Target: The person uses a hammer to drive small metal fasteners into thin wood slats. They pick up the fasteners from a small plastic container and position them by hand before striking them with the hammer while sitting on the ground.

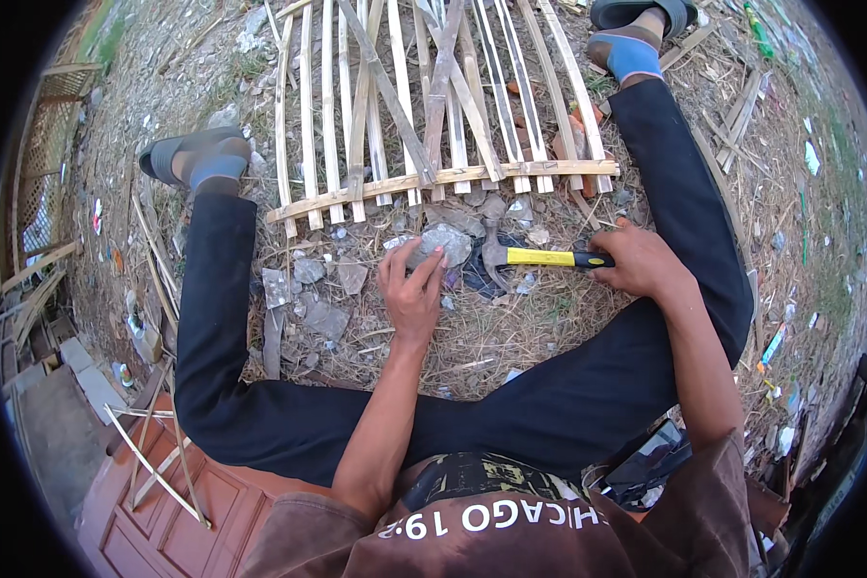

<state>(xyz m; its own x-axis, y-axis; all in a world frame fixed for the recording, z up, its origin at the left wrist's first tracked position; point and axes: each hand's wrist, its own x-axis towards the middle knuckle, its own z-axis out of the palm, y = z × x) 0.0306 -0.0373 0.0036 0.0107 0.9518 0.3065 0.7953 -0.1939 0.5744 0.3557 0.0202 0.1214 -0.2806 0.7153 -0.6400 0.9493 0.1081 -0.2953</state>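
A claw hammer point(544, 257) with a yellow and black handle lies across the ground, its metal head at the left. My right hand point(641, 260) is at the black end of the handle, fingers apart above and below it; none visibly wraps over the grip. Just left of the hammer head sits a grey stone point(446, 245). My left hand point(412, 287) reaches to the stone's left side with fingers apart, seemingly touching it. Beyond both hands lies a frame of pale wooden slats point(433, 106), joined by a crosspiece point(443, 177) at its near end.
My legs point(217, 289) spread around the work spot, sandalled feet beside the slats. Broken stones point(325, 318), dry grass and scraps cover the ground. A reddish-brown panelled door point(183, 520) with thin sticks on it lies at lower left. Loose wood strips point(739, 116) lie at upper right.
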